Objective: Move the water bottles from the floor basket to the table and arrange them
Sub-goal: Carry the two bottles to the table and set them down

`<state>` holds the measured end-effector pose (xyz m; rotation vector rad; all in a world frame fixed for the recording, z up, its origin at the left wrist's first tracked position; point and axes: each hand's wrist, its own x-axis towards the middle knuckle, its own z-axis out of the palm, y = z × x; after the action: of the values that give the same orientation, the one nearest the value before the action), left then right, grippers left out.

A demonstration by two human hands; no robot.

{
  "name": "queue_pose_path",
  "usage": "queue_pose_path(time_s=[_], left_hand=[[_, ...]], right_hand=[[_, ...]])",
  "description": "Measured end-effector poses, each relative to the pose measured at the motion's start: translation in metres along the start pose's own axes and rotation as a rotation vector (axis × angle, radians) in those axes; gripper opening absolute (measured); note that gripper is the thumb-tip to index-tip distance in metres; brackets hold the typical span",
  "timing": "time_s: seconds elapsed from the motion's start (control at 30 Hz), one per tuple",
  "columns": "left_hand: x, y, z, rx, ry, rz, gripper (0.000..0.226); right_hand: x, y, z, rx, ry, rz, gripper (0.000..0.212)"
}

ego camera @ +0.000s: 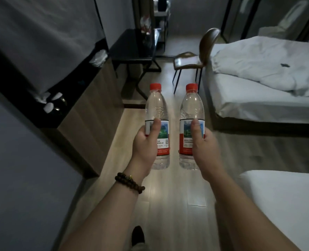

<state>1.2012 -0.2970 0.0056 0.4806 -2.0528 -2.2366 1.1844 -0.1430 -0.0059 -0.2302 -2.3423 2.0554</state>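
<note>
Two clear plastic water bottles are held up over the pale wood-plank floor (pixel 168 205), one in each hand. The left bottle (pixel 157 113) is gripped by the left hand (pixel 145 144), the thumb laid flat up the label and the other fingers wrapped behind, out of sight. The right bottle (pixel 191 113) is clasped by the right hand (pixel 203 144) in the same manner, thumb pressed on the label front. Both bottles are smooth, round-shouldered cylinders with ribbed bases, red screw caps and glossy paper labels showing a landscape panel above a red band. Each long axis is kept near upright, caps pointing up and away from the camera, with the two bottles set side by side, close but apart. A dark beaded bracelet (pixel 129 182) is worn on the left wrist. Ahead, a glossy black table (pixel 132 49) is seen at the left, a brown curved-back chair (pixel 199 55) beside it, and a rumpled white bed (pixel 268 78) at the right.
</note>
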Motion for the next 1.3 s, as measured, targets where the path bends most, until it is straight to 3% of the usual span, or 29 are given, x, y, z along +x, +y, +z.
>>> queue_pose_path(time_s=[0.3, 0.67, 0.83, 1.03, 1.3], left_hand=[[0.162, 0.011, 0.062, 0.053, -0.15, -0.001, 0.039], [0.379, 0.046, 0.131, 0.031, -0.252, -0.056, 0.046], [0.467, 0.042, 0.181, 0.066, -0.253, -0.058, 0.044], [0.588, 0.054, 0.256, 0.084, -0.202, 0.014, 0.061], [0.733, 0.121, 0.329, 0.018, -0.066, 0.181, 0.04]], right_hand=[[0.154, -0.012, 0.001, 0.019, 0.154, -0.039, 0.065], [0.353, -0.032, 0.015, 0.034, 0.296, 0.036, 0.06], [0.454, -0.019, 0.003, 0.034, 0.316, 0.034, 0.061], [0.607, -0.021, -0.02, 0.051, 0.261, -0.021, 0.061], [0.8, -0.071, -0.038, 0.002, 0.192, -0.147, 0.072]])
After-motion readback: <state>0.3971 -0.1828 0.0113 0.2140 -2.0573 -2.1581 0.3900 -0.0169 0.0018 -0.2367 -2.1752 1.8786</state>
